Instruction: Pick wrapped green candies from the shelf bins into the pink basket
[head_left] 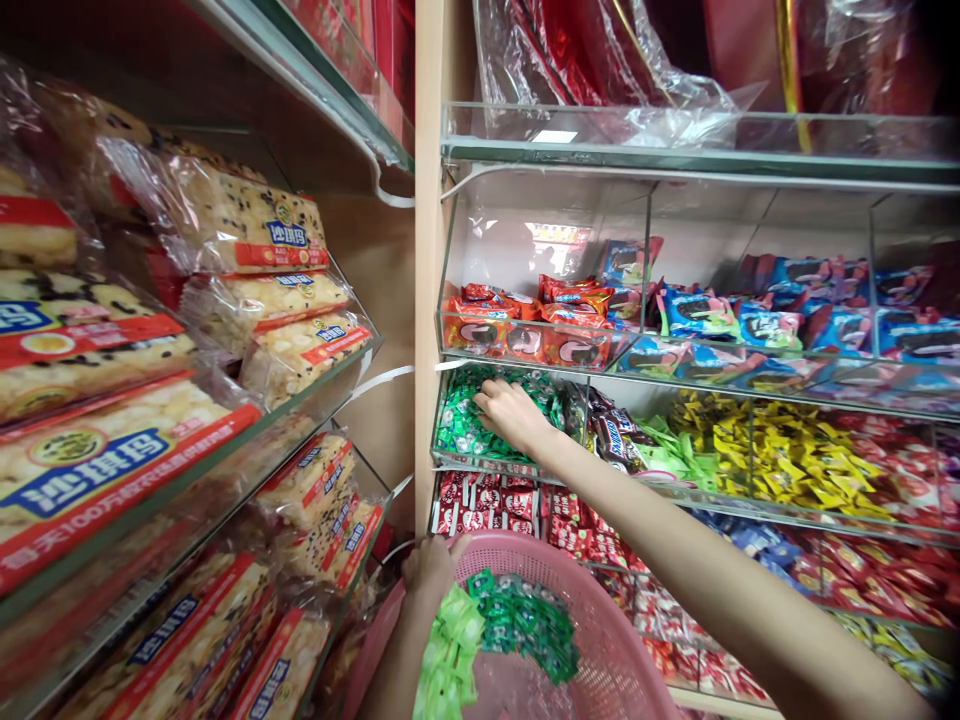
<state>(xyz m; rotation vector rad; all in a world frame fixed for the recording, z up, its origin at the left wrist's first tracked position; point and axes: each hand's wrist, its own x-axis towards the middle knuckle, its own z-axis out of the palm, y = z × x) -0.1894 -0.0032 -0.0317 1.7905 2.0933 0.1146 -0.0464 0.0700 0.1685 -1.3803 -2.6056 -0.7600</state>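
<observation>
A pink plastic basket (615, 610) is at the bottom centre, with dark green wrapped candies (525, 620) and light green packets (450, 655) inside. My left hand (431, 568) is closed on the basket's rim at its far left side. Above the basket, my right hand (508, 412) reaches into a clear shelf compartment and touches the green wrapped candies (461, 415) there. Its fingers are bent down among the wrappers, and whether they hold any candy is hidden.
Clear shelf bins hold red packets (574, 335), blue packets (697, 310) and yellow candies (795, 455). Packaged pastries (262, 235) fill angled shelves at the left. A wooden upright (431, 250) separates the two shelf units. Clear shelf edges run close around my right arm.
</observation>
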